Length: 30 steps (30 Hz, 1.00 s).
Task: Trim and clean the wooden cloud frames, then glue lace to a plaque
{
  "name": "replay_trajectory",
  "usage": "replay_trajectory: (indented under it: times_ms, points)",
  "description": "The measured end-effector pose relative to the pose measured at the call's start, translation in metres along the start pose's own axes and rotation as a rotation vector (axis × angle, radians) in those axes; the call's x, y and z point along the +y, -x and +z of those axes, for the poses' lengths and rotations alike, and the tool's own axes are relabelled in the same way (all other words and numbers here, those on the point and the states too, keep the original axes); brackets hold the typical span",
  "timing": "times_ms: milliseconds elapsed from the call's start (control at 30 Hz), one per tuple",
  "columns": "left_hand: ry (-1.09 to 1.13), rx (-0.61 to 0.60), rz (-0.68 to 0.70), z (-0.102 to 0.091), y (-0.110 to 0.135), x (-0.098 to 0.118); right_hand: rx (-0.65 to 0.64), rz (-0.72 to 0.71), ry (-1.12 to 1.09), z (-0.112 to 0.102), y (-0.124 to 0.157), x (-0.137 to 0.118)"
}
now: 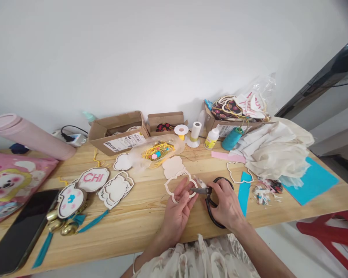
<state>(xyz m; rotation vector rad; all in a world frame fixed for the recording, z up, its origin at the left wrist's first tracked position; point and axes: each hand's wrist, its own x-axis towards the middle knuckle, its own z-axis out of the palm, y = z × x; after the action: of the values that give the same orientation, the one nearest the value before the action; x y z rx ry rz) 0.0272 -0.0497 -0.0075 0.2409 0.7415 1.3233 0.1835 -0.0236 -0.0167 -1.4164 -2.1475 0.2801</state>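
Observation:
Near the table's front edge, my left hand (178,210) grips a pale cut-out frame (169,187) with a wavy outline. Its fingers show through the opening in the middle. My right hand (227,204) is closed round black-handled scissors (213,208), whose blades point left and reach the right side of the frame. Whether the blades touch it, I cannot tell. Just beyond the frame lies a pale scalloped piece (173,166). Right of the scissors are another thin outline frame (239,172) and a blue strip (244,193).
Cardboard boxes (118,133), a glue bottle (211,139) and a teal thread cone (232,139) line the wall. Left are a phone (23,227), brass bells (55,224) and a CHI plaque (92,179). Cream fabric (281,146), a blue sheet (316,181) and scraps (263,195) lie right.

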Motion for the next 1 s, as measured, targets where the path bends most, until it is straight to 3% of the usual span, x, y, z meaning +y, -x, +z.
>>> replay_trajectory:
  times_ms: [233, 567, 1000]
  points:
    - [0.106, 0.093, -0.079, -0.006, -0.007, -0.004, -0.046, -0.006, 0.059, -0.001, -0.004, -0.003]
    - [0.127, 0.154, 0.014, 0.004, -0.003, -0.014, -0.028, -0.080, 0.013, 0.000, -0.005, 0.006]
    - [0.066, 0.154, -0.013, 0.003, 0.003, -0.009, 0.005, -0.016, 0.016, 0.005, -0.002, 0.010]
